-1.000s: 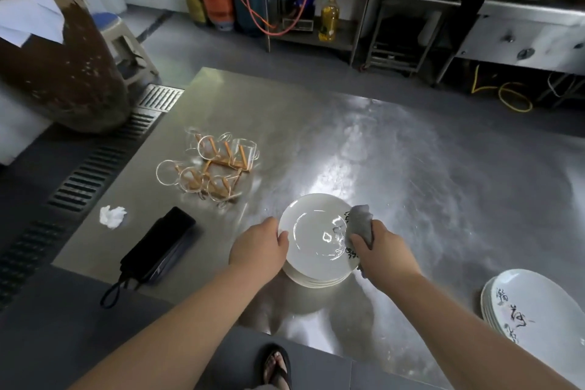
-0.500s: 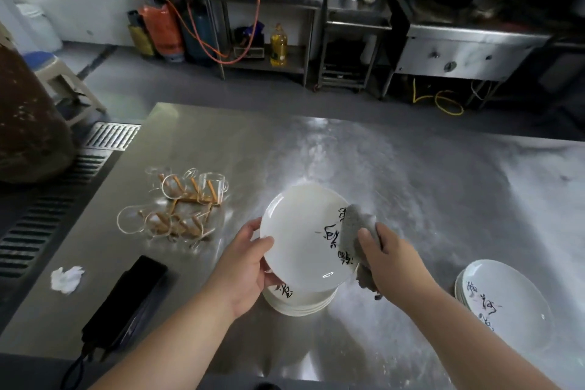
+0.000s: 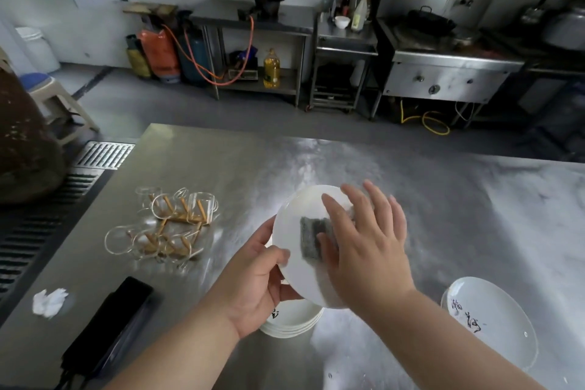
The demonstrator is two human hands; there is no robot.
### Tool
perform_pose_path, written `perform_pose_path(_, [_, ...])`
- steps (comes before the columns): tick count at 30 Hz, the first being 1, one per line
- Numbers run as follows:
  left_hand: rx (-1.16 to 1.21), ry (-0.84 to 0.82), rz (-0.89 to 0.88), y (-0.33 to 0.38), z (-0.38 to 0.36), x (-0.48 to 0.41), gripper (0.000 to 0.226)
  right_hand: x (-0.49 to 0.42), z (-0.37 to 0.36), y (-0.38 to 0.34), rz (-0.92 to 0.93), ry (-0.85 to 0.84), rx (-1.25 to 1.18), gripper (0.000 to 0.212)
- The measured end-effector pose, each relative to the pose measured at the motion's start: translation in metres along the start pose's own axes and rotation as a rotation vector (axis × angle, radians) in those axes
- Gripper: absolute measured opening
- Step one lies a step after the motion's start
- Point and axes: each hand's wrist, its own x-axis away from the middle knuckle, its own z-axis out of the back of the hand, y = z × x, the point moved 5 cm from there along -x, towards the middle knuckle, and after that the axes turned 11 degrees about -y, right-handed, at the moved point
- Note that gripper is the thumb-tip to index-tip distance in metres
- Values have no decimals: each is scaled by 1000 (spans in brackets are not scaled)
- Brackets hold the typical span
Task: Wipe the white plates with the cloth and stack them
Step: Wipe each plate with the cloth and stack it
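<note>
**Plate tilted up, cloth pressed flat on it**

The left hand (image 3: 253,288) grasps the white plate (image 3: 292,215) by its lower-left rim, thumb curled over the face, above the stack (image 3: 294,323). The right hand (image 3: 364,250) has its fingers straight and spread, pressing the grey cloth (image 3: 311,236) onto the plate. Beyond the fingertips, the steel table (image 3: 411,174) runs to its far edge. 1 more pile (image 3: 493,320) sits well right.

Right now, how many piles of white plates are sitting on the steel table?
2. The centre pile sits under the held plate, partly hidden by the left hand; the right pile lies near the table's right edge. Plates per pile cannot be counted.
</note>
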Motion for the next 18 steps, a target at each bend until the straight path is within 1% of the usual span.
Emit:
perform_pose_path(1, [2,-11,-1,1,-4,-1,65,6,0,-1,39,46,-41,42])
perform_pose_path(2, [1,-22,-2,2,-7,-1,64,12,-4,0,64,39,-79,42])
perform_pose_path(3, [-4,-34,-4,3,-11,-1,64,17,-9,0,59,-48,-104,49])
perform_pose_path(5, [-22,-54,-9,4,-19,-2,64,25,-23,3,21,-319,-75,71])
perform_pose_path(6, [-30,-59,-9,3,-22,-2,64,25,-28,7,28,-406,-10,81])
perform_pose_path(7, [-36,-60,-5,3,-26,-2,65,23,-28,12,44,-450,51,88])
perform_pose_path(10, [-61,-72,22,-3,-39,-5,65,6,-15,27,51,-447,115,94])
perform_pose_path(13, [-77,-75,24,-5,-50,-10,67,1,1,39,60,-419,28,96])
perform_pose_path(15, [-57,-61,0,-3,-53,-15,65,10,8,39,160,-424,-34,96])
perform_pose_path(18, [-44,-28,-23,0,-57,-20,58,39,3,29,395,-501,-60,98])
